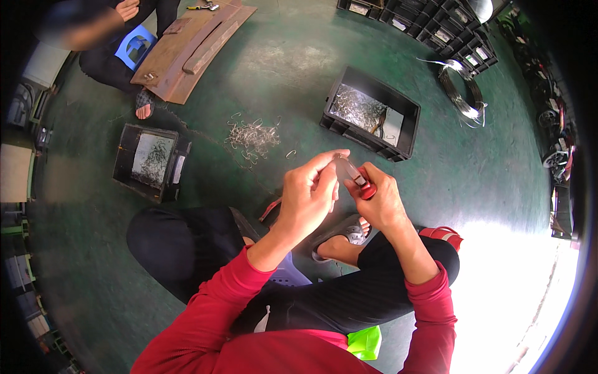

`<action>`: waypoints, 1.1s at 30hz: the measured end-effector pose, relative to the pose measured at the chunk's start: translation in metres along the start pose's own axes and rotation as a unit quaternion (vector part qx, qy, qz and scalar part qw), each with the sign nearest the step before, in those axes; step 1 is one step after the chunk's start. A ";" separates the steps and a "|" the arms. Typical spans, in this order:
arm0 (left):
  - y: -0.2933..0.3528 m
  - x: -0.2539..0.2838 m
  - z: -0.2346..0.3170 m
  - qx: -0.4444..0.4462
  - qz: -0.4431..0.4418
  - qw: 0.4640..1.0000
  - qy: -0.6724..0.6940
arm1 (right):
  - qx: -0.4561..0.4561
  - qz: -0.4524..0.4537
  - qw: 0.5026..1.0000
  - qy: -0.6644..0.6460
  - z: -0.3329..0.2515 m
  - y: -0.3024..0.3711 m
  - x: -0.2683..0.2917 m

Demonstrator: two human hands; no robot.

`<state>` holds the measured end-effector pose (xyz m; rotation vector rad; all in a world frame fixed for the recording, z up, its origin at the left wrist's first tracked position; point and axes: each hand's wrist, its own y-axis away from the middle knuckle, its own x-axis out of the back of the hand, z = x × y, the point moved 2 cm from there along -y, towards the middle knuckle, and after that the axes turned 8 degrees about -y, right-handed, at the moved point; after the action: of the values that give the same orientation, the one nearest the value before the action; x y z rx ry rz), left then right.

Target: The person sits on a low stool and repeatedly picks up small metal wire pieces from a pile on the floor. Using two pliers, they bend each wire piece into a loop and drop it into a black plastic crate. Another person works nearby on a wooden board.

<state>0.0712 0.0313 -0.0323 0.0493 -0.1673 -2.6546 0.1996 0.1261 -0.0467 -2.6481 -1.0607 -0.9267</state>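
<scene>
My right hand is wrapped round a pair of red-handled pliers, their metal jaws pointing up and to the left. Close by the jaw tips, my left hand has its thumb and forefinger pinched together. Whatever sits between those fingertips is too small and blurred to make out. Past my hands, on the green floor, lies a loose pile of bent wire hooks, with a single hook apart from it.
A black crate with small metal pieces stands beyond my right hand; another black crate is at the left. Coiled wire lies near stacked black crates. At the upper left, another person sits by a brown board.
</scene>
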 end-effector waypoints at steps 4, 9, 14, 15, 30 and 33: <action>-0.005 0.003 -0.006 0.003 -0.037 0.999 0.020 | -0.023 -0.018 1.000 0.001 0.000 -0.002 0.003; -0.027 0.019 -0.021 -0.026 -0.062 0.998 -0.016 | -0.065 -0.071 0.995 -0.041 0.002 -0.006 0.014; -0.042 0.039 -0.040 0.016 -0.043 0.962 0.270 | -0.138 -0.186 0.964 -0.132 0.002 -0.002 0.013; -0.044 0.041 -0.043 0.012 -0.025 0.959 0.283 | -0.161 -0.214 0.946 -0.182 0.001 0.000 0.009; -0.035 0.034 -0.033 -0.151 0.082 0.960 0.220 | -0.227 -0.326 0.822 -0.409 -0.028 0.009 -0.029; -0.034 0.032 -0.033 -0.149 0.089 0.959 0.225 | -0.225 -0.320 0.820 -0.417 -0.028 0.009 -0.030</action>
<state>0.0295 0.0432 -0.0693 0.5067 0.3609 -2.3860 0.1748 0.0929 -0.0409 -3.2148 -2.2658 0.0542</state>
